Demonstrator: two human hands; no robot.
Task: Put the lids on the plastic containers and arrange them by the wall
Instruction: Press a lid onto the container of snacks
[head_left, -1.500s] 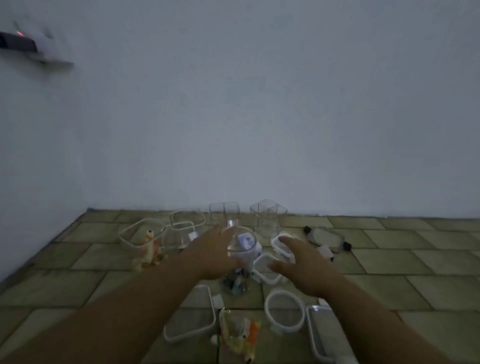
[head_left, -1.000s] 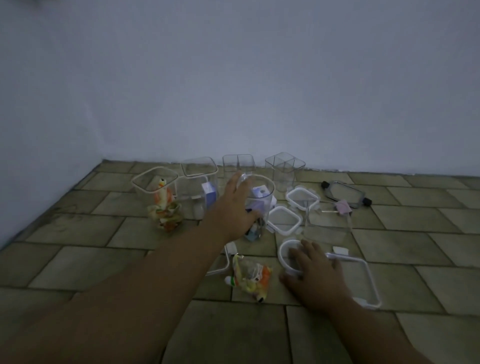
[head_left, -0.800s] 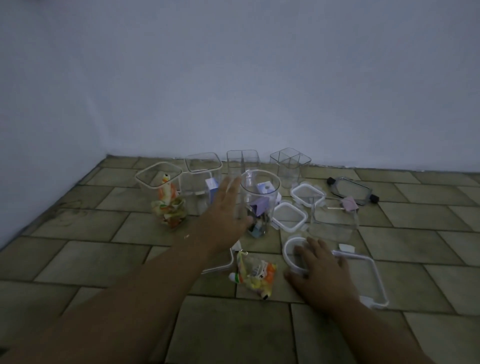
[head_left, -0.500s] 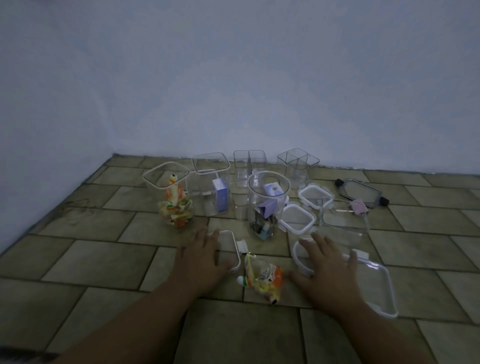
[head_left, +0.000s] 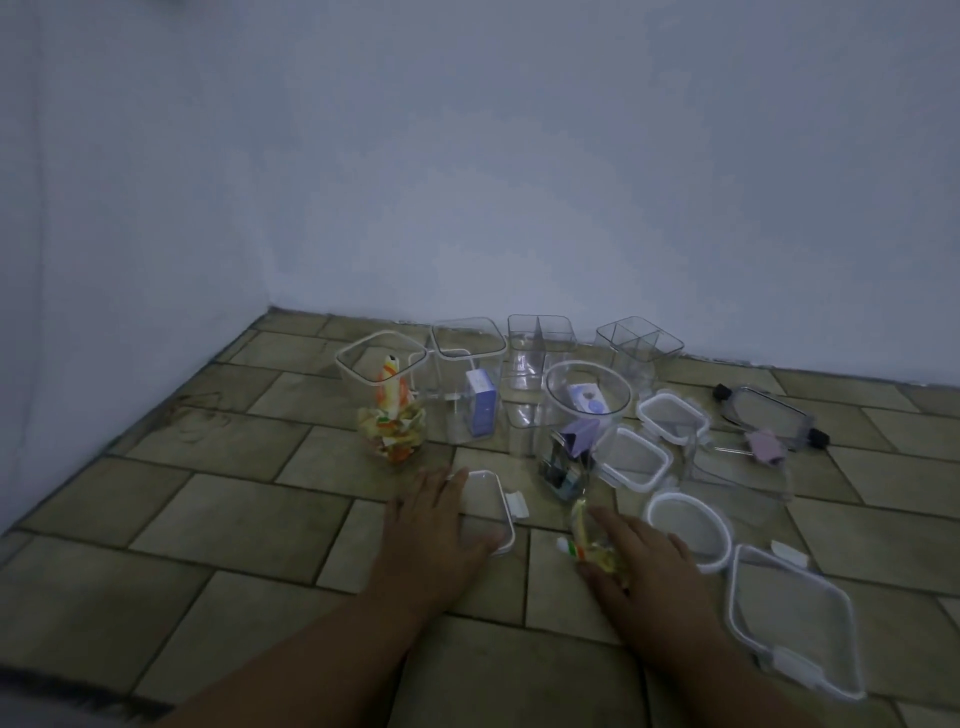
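Open containers (head_left: 587, 402), loose lids (head_left: 687, 530) (floor)

Dim room: pale bluish walls (head_left: 467, 156) meet a tiled floor (head_left: 234, 493).

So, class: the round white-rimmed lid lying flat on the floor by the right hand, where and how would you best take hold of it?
Grip the round lid by its raised white rim, coming from above on its near side, closest to the right hand. It lies flat on the tiles, so only the rim offers an edge to pinch.

The left hand (head_left: 434, 525) covers part of a square lid (head_left: 488, 506); its grip seems flat.
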